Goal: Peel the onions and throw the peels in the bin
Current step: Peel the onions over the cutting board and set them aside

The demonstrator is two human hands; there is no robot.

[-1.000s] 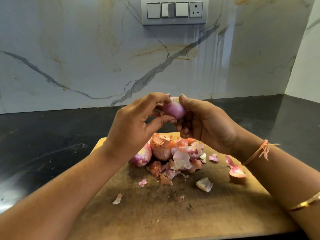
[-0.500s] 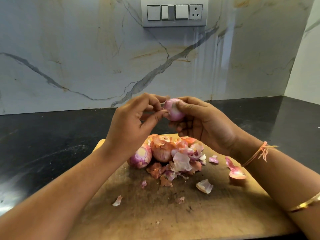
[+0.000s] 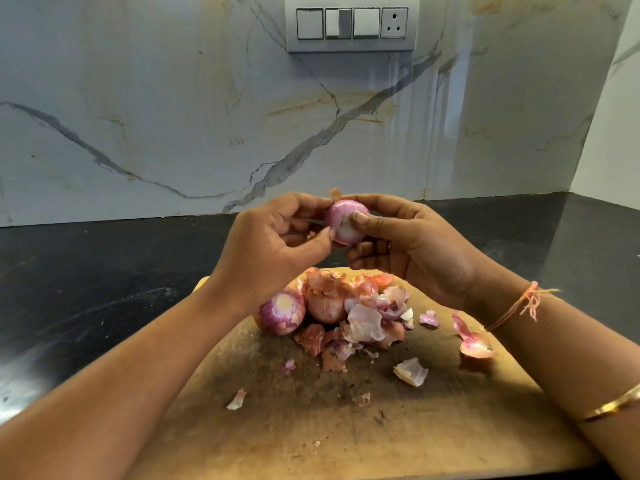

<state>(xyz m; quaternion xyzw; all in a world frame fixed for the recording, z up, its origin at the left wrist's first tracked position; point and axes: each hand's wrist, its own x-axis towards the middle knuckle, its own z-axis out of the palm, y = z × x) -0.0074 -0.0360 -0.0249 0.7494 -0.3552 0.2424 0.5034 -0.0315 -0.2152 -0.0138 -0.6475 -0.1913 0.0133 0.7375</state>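
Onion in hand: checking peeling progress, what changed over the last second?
The right hand slid its thumb from top to front of the onion; a peel flap now sticks up by the left hand. Both still hold it; the pile on the board is unchanged.

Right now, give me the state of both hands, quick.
Left hand: closed, thumb and forefinger pinching the red onion.
Right hand: closed, holding the same red onion.
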